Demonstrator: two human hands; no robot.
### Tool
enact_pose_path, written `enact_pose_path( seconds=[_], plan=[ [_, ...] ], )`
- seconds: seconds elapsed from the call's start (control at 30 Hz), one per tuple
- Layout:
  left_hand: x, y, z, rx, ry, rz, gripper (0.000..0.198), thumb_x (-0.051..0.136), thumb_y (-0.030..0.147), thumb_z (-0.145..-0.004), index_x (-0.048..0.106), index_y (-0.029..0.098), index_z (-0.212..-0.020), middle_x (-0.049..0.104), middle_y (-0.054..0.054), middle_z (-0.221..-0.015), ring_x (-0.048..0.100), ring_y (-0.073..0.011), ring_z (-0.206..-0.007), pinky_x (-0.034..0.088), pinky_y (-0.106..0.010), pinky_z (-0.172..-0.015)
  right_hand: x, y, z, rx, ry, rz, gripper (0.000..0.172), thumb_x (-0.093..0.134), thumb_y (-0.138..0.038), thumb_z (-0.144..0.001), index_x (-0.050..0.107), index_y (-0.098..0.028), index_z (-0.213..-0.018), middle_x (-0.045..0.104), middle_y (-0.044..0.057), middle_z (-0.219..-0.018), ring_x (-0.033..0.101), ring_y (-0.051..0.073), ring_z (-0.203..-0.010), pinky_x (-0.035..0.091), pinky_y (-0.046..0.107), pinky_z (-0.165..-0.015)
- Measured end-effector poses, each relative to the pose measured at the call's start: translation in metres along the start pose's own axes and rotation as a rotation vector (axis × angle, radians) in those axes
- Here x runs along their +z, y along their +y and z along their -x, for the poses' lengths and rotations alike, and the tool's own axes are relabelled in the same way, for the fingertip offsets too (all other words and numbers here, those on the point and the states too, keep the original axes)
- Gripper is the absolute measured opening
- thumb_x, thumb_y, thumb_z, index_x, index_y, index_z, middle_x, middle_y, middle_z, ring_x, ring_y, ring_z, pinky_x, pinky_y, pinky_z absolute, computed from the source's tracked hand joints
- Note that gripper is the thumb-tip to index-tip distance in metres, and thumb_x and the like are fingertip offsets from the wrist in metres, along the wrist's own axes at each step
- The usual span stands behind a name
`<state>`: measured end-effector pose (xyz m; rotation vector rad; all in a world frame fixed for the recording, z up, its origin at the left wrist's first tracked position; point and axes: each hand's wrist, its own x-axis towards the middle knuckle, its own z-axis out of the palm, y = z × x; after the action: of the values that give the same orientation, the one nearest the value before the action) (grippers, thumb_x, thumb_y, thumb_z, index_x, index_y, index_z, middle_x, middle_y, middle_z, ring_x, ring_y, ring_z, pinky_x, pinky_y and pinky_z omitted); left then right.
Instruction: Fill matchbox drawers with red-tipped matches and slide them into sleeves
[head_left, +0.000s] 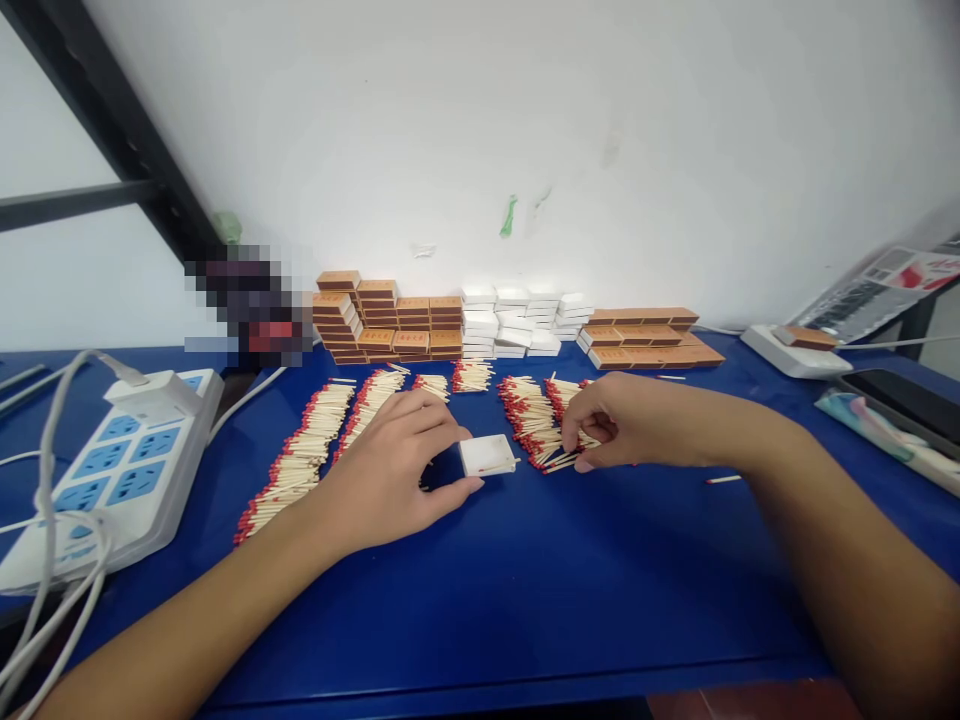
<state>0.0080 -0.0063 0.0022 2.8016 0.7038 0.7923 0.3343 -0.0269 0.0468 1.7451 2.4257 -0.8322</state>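
Against a white wall (675,120), working at a blue table (585,590). Holding a small white tray (484,453) by its left end in the left hand (397,460), pinching it between thumb and fingers, with a match (513,463) poking past its right edge. Curling the right hand (619,420) over matches (529,415) in a pile just right of the tray, leaving little gap between thumb and fingertips; unable to tell if gripping any. Seeing white boxes (517,330) stacked between brown matchboxes (409,340) along the wall, plus a power strip (161,490) at left.
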Motion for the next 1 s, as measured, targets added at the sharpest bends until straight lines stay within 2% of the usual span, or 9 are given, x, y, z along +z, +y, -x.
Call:
enact_pose_path(
  seconds=[0.1, 0.27, 0.4, 0.63, 0.8, 1.0],
  plan=[
    [0.0, -0.001, 0.0, 0.001, -0.001, -0.001, 0.023, 0.079, 0.036, -0.098, 0.076, 0.02, -0.114, 0.076, -0.007, -0.105, 0.065, -0.0279, -0.111, 0.052, -0.048, -0.106, 0.004, -0.007, -0.003, -0.01, -0.043, 0.006, 0.01, 0.079, -0.034, -0.084, 0.082, -0.025, -0.083, 0.068, 0.003, -0.076, 0.06, 0.018, -0.066, 0.037, 0.031, -0.057],
    [0.0, -0.001, -0.001, 0.003, -0.003, 0.011, 0.023, 0.079, 0.036, -0.098, 0.076, 0.019, -0.113, 0.076, -0.007, -0.106, 0.064, -0.0277, -0.111, 0.051, -0.048, -0.106, 0.004, -0.016, 0.001, -0.01, -0.068, 0.013, 0.009, 0.072, -0.03, -0.086, 0.08, -0.025, -0.084, 0.069, 0.001, -0.076, 0.061, 0.017, -0.067, 0.04, 0.029, -0.059],
    [0.001, -0.001, 0.0, 0.0, -0.01, 0.013, 0.023, 0.079, 0.035, -0.098, 0.077, 0.018, -0.113, 0.075, -0.007, -0.106, 0.063, -0.0277, -0.112, 0.05, -0.048, -0.107, 0.002, -0.018, 0.003, -0.016, -0.033, -0.013, 0.009, 0.072, -0.031, -0.088, 0.076, -0.024, -0.087, 0.07, 0.0, -0.078, 0.063, 0.016, -0.069, 0.041, 0.028, -0.06],
    [0.003, 0.0, 0.001, 0.0, -0.052, 0.008, 0.022, 0.077, 0.036, -0.099, 0.077, 0.02, -0.113, 0.074, -0.007, -0.105, 0.063, -0.0274, -0.111, 0.05, -0.048, -0.106, 0.0, -0.028, 0.006, -0.096, 0.063, -0.087, 0.016, 0.072, -0.038, -0.09, 0.075, -0.023, -0.086, 0.065, 0.0, -0.074, 0.056, 0.015, -0.064, 0.038, 0.028, -0.059],
    [0.005, 0.003, 0.001, 0.012, -0.059, 0.001, 0.023, 0.078, 0.036, -0.099, 0.076, 0.02, -0.114, 0.074, -0.006, -0.107, 0.063, -0.028, -0.114, 0.049, -0.048, -0.109, 0.011, -0.039, 0.001, -0.195, 0.159, -0.108, 0.019, 0.07, -0.04, -0.093, 0.076, -0.023, -0.088, 0.063, -0.002, -0.073, 0.053, 0.014, -0.063, 0.037, 0.028, -0.058],
    [0.007, 0.005, 0.001, 0.049, -0.048, -0.025, 0.023, 0.075, 0.036, -0.1, 0.075, 0.019, -0.116, 0.074, -0.007, -0.109, 0.064, -0.0287, -0.117, 0.048, -0.048, -0.112, 0.024, -0.052, -0.002, -0.246, 0.195, -0.077, 0.011, 0.069, -0.031, -0.093, 0.074, -0.023, -0.087, 0.068, -0.001, -0.08, 0.056, 0.013, -0.068, 0.039, 0.028, -0.061]
  ],
)
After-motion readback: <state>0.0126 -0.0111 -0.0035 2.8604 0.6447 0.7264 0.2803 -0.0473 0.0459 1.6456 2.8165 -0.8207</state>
